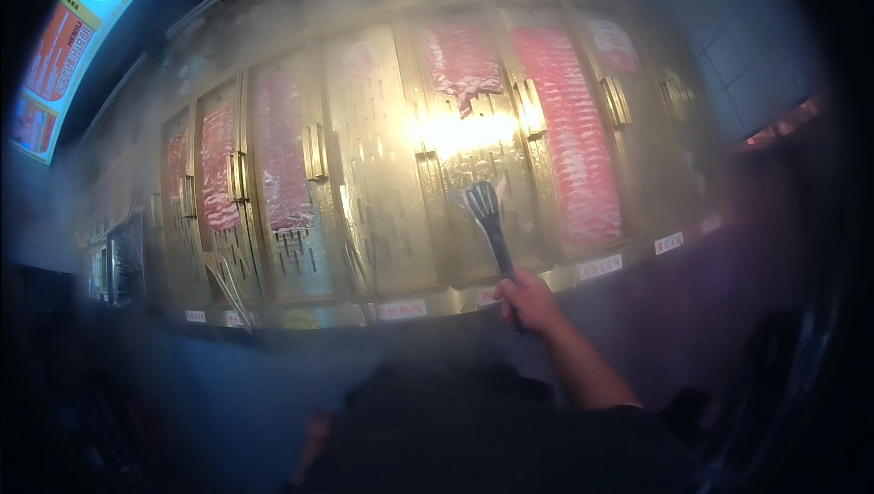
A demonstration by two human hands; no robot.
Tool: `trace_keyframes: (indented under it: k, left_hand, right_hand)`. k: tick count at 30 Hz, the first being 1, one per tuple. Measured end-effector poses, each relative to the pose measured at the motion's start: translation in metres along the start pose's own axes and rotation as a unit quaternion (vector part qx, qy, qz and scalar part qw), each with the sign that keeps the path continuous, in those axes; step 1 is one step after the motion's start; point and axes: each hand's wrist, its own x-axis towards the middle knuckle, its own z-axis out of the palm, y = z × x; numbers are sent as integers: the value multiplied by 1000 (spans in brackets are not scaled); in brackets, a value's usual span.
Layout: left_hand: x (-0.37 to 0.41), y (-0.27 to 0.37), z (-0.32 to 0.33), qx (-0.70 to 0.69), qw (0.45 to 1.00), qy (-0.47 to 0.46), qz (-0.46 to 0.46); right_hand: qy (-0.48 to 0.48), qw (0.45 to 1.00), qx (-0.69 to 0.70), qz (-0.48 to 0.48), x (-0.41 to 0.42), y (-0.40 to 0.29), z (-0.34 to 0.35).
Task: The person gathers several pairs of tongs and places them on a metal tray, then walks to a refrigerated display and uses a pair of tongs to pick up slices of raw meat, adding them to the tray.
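My right hand [532, 303] grips dark slotted food tongs [493, 224] by the handle. Their head points away from me, over a metal tray [491, 166]. Small pale scraps [502, 190] show beside the tongs' head. Overlapping slices of raw meat [461, 57] fill the far part of the same tray, and one slice trails toward its middle. To the right, a long row of pink, white-streaked meat slices [573, 159] runs down the adjoining tray. At the lower left, part of my left arm or hand [315, 432] hangs beside my dark clothing; its fingers cannot be made out.
Upright metal holders [315, 152] stand between the trays. Another pair of tongs [229, 289] overhangs the front ledge at left. More meat slices [220, 166] lie in the left trays. Labels [601, 266] with writing line the ledge. Mist blurs the view; a lit signboard [68, 43] curves at upper left.
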Motion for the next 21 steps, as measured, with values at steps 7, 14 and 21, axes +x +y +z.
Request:
trace_keyframes:
  k: [7, 14, 21]
  left_hand:
    - [0, -3, 26, 17, 998, -41, -39]
    - [3, 9, 24, -45, 991, 74, 99]
    - [10, 28, 60, -329, 935, 98, -89]
  right_hand:
    - [47, 999, -2, -26, 47, -7, -17]
    - [122, 989, -50, -61, 103, -63, -8]
    - [246, 916, -292, -126, 162, -71, -15]
